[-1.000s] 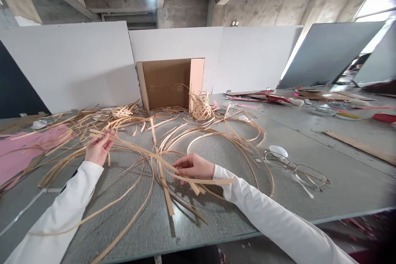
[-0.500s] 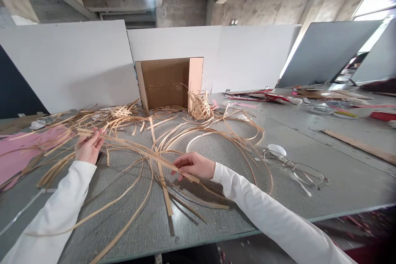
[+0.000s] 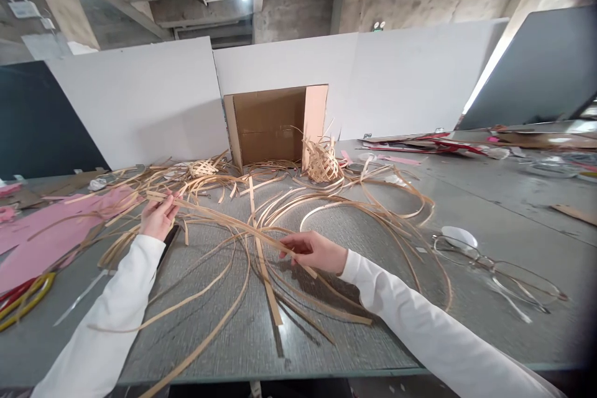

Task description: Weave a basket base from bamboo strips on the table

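A flat tan weaving strip (image 3: pixel 233 222) stretches between my two hands above the table. My left hand (image 3: pixel 158 216) pinches its far left end between thumb and fingers. Closer to the strip's other end, my right hand (image 3: pixel 314 251) has thumb and fingers closed on it, and a short tip sticks out beyond them. Beneath it, another flat strip (image 3: pixel 265 267) lies lengthwise on the table, crossed by the held one. Loose curved strips (image 3: pixel 345 199) spread around both hands. A dark flat object (image 3: pixel 168 242) is partly hidden by my left wrist.
Behind the strips stand an open cardboard box (image 3: pixel 270 127) and a small woven piece (image 3: pixel 321 160). Eyeglasses (image 3: pixel 494 267) and a white oval object (image 3: pixel 459 236) lie at right. Pink sheets (image 3: pixel 56 224) and yellow-and-red handled scissors (image 3: pixel 35 298) are at left.
The view has swung left, bringing the scissors into sight. Both hands keep hold of the same strip, with little change in their positions relative to it.
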